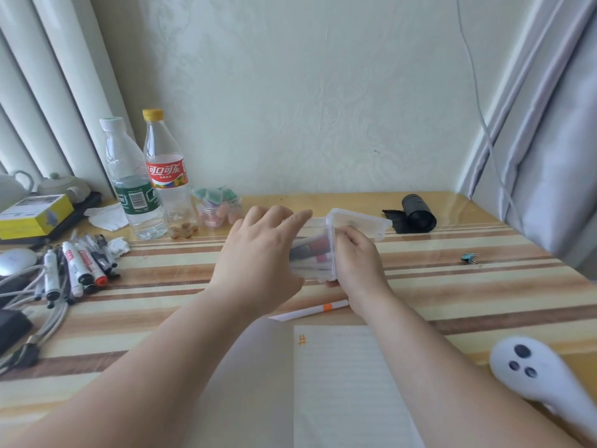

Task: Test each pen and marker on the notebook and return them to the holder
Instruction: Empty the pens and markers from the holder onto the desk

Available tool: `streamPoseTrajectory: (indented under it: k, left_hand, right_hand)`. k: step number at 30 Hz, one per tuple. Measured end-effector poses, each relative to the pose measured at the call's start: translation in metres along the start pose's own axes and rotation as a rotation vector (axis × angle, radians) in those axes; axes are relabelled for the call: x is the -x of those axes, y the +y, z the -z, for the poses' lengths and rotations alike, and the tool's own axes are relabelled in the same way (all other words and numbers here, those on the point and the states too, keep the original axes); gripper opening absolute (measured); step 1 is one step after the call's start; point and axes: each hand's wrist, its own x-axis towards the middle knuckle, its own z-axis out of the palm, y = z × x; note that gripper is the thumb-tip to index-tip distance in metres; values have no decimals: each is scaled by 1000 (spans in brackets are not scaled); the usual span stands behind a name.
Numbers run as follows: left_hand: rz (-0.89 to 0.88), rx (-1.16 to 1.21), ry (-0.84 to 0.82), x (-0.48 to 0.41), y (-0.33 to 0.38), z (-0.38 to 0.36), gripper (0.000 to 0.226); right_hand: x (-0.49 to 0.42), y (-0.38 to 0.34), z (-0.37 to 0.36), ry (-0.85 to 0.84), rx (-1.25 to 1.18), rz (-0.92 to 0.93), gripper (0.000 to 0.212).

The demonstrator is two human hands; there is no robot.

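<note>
Lying open, notebook (339, 383): just nearer than box (315, 273), orange mark on it, ready for testing.
Box: lid (358, 221) open, markers (315, 248) inside, steadied for access, I judge.
Left hand (258, 253): clasps box's left side.
Right hand (358, 263): fingers curled on box's rim.
Pen (310, 312): loose, between box and notebook.

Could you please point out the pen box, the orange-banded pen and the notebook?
pen box (315, 253), head view, clear side wall.
orange-banded pen (303, 312), head view, white barrel.
notebook (342, 383), head view, lined page.
</note>
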Motion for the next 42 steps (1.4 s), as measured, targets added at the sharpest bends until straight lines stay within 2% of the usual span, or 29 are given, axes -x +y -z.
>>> streamPoseTrajectory:
  k: [4,10,14,17,21,26,29,31,34,36,39,42]
  left_hand:
    - [-47,-50,-30,-11,6,8,87]
    - [20,-60,-99,-22,-1,20,87]
    - [-11,-64,-56,-19,7,14,84]
    - [-5,-29,-67,-15,9,5,86]
    - [115,15,-94,-10,-10,6,93]
    - [284,20,-93,3,-41,12,98]
    - [419,52,-6,18,-49,8,97]
    - [530,192,138,29,-47,2,96]
    - [596,590,294,36,-40,-8,101]
    - [589,751,260,37,-38,-14,100]
    - [612,873,180,39,-39,-24,98]
    - [635,944,179,39,-41,-31,97]
  right_hand:
    - [-8,0,6,-36,-71,-197,31]
    - [-14,1,23,-3,-170,-322,29]
    - [-13,2,17,-44,-89,-251,29]
    - [-14,6,11,33,-43,-214,24]
    - [-22,9,19,163,66,-108,27]
    - [-28,14,31,223,176,8,30]
    - [-29,18,33,235,244,51,26]
    - [-30,20,33,237,269,65,22]
    - [-29,20,30,231,296,99,15]
    - [-29,22,27,234,308,130,17]
    - [-30,25,20,285,351,161,21]
    - [-35,21,18,354,365,114,28]
